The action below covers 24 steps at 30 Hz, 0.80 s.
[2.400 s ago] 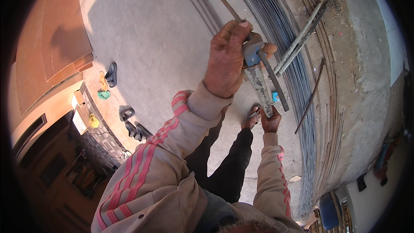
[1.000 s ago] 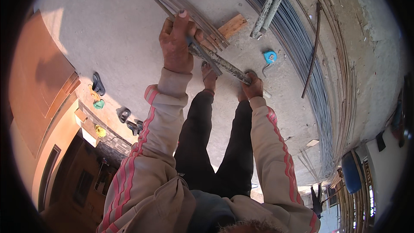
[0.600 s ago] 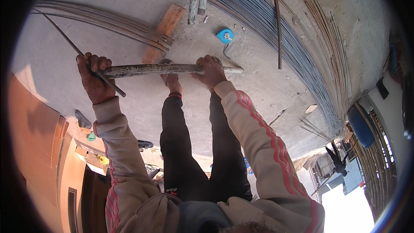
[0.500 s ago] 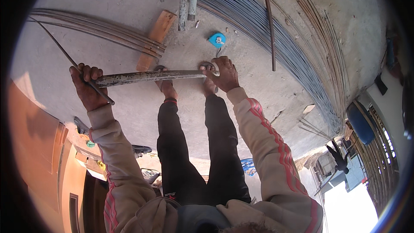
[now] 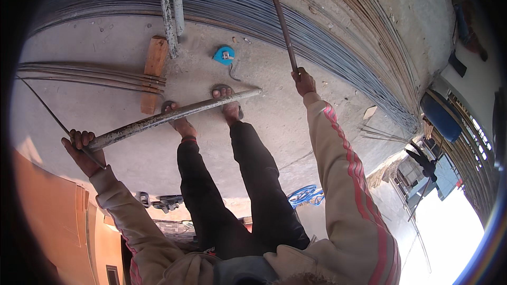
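Note:
My left hand [image 5: 83, 153] is closed around the left end of a long pipe [image 5: 148, 120] with flaking paint and a thin metal rod [image 5: 45, 106] crossing it. The pipe slants up across my feet to its far end at the centre. My right hand [image 5: 304, 80] is closed on the lower end of a long dark rusty bar [image 5: 280, 13], reaching up to the top edge. A turquoise tape measure [image 5: 224, 53] lies on the concrete between the hands, just beyond my sandalled feet.
Long bundles of steel rods [image 5: 338, 60] curve across the back. A wooden block [image 5: 155, 55] has several bars across it, beside two upright-running whitish pipes [image 5: 167, 13]. Blue hose [image 5: 303, 194] and footwear [image 5: 168, 203] lie lower down. A dark-clad person [image 5: 428, 166] is at the right.
My right hand has let go of the pipe, moved right and up, and taken hold of the rusty bar. My left hand, still holding pipe and rod, sits lower and further left.

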Each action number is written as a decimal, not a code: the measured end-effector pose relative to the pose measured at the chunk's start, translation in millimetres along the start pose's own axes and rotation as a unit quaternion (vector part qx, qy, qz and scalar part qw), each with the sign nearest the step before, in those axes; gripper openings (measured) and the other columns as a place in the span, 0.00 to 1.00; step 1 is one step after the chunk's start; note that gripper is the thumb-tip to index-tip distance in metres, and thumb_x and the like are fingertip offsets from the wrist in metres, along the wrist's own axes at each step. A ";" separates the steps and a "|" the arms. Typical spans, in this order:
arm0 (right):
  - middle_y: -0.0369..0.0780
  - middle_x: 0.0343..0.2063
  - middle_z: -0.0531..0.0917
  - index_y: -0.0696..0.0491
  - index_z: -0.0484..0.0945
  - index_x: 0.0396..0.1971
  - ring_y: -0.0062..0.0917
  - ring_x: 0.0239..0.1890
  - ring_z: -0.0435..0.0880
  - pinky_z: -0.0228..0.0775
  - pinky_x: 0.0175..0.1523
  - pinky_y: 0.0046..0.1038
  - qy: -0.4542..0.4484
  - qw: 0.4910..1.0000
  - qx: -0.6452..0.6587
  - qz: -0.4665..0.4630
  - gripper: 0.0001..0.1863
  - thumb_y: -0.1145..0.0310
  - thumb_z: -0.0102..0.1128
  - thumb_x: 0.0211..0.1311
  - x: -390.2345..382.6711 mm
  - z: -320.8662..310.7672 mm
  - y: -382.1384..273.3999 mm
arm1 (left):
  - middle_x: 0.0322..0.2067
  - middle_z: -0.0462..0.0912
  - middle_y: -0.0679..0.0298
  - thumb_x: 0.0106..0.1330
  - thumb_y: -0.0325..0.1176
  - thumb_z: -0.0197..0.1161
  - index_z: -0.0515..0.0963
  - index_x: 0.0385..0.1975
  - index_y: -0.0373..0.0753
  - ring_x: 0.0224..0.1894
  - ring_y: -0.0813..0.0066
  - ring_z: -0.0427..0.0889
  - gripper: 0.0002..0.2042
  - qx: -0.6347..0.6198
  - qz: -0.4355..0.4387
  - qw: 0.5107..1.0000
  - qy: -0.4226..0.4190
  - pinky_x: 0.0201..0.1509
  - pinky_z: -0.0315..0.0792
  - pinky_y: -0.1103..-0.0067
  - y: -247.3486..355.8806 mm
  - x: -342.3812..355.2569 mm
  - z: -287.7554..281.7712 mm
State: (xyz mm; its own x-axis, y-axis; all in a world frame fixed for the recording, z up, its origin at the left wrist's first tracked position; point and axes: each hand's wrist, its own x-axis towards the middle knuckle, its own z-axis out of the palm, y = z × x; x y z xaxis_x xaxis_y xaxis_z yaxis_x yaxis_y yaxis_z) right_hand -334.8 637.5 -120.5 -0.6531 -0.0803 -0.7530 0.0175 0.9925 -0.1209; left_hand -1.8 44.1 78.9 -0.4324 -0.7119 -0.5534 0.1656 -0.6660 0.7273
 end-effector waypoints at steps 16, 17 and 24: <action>0.39 0.35 0.81 0.57 0.81 0.40 0.23 0.36 0.75 0.69 0.45 0.29 0.371 0.793 0.119 -0.468 0.16 0.57 0.61 0.69 -138.5 -289.7 -256.6 | 0.20 0.69 0.69 0.67 0.52 0.65 0.69 0.31 0.44 0.27 0.70 0.76 0.18 0.006 0.008 0.997 0.074 0.36 0.74 0.74 -16.5 1.5 36.7; 0.39 0.34 0.81 0.58 0.81 0.40 0.23 0.37 0.75 0.69 0.45 0.29 0.362 0.798 0.129 -0.464 0.17 0.57 0.61 0.70 -130.5 -290.1 -279.4 | 0.20 0.70 0.69 0.66 0.52 0.65 0.69 0.31 0.44 0.27 0.70 0.76 0.19 0.005 0.011 0.997 0.072 0.36 0.74 0.75 -15.9 2.3 39.5; 0.41 0.30 0.82 0.61 0.80 0.33 0.28 0.34 0.80 0.73 0.45 0.32 0.444 0.684 0.084 -0.572 0.21 0.57 0.49 0.75 -238.7 -362.2 -426.7 | 0.23 0.73 0.67 0.64 0.50 0.69 0.70 0.40 0.39 0.28 0.74 0.77 0.22 -0.037 -0.001 0.998 0.055 0.34 0.75 0.74 -20.9 5.3 48.7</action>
State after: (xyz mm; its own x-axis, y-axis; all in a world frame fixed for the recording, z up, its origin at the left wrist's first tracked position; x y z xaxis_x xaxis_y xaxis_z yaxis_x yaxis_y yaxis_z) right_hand -460.6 266.5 345.1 -0.5128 -0.6351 0.5776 -0.8522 0.2954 -0.4318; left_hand -50.7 65.0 80.6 -0.3334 -0.7283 -0.5987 0.2312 -0.6788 0.6969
